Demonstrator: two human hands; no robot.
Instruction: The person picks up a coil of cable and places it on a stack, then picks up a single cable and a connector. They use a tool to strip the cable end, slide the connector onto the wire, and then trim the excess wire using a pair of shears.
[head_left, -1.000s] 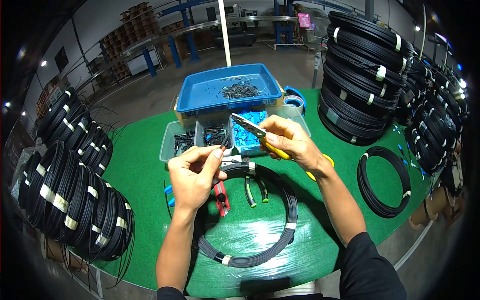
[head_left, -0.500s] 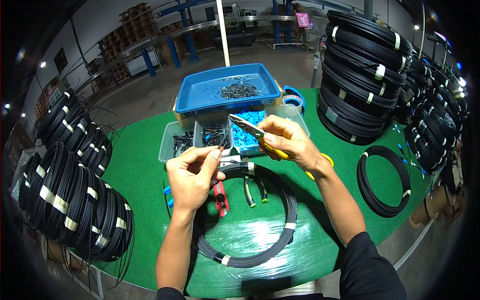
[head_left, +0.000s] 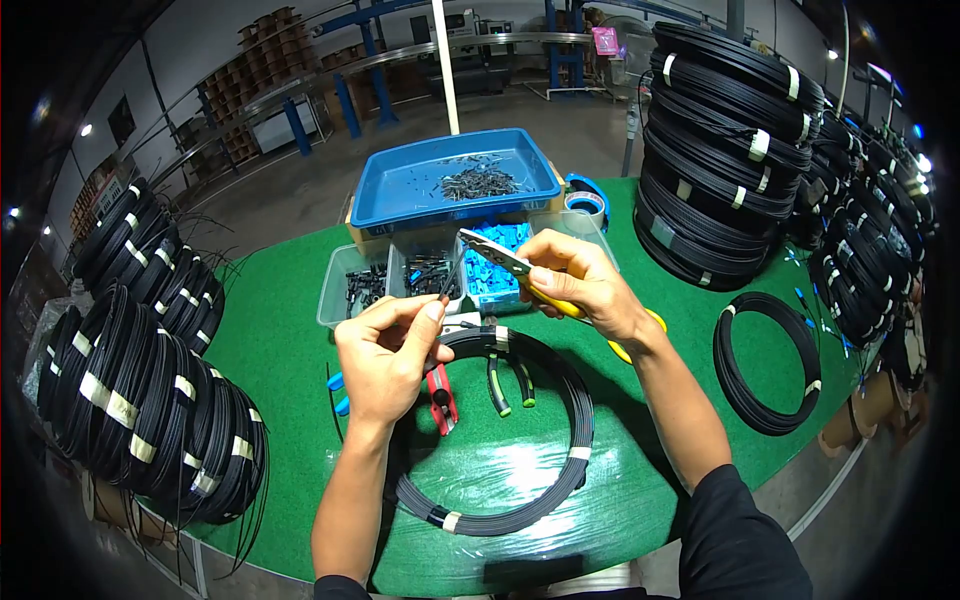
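My left hand (head_left: pixel 385 365) pinches a thin black cable (head_left: pixel 453 280) between thumb and fingertips, its end pointing up and away from me. In my right hand (head_left: pixel 590 285) is a wire stripper (head_left: pixel 500 255) with a flat metal head and yellow handles. Its head slants up to the left, and its tip is close above the cable's end. Below both hands lies a coil of black cable (head_left: pixel 583 410) bound with pale tape. Inside and beside that coil are a red-handled tool (head_left: pixel 441 402) and a tool with black and green handles (head_left: pixel 497 388).
Behind my hands stand clear bins of black parts (head_left: pixel 368 290) and blue connectors (head_left: pixel 505 240). A blue tray (head_left: pixel 400 190) holds black bits. Cable coils pile up at left (head_left: pixel 160 410) and right (head_left: pixel 720 150). A smaller coil (head_left: pixel 730 390) lies on the green mat (head_left: pixel 270 370).
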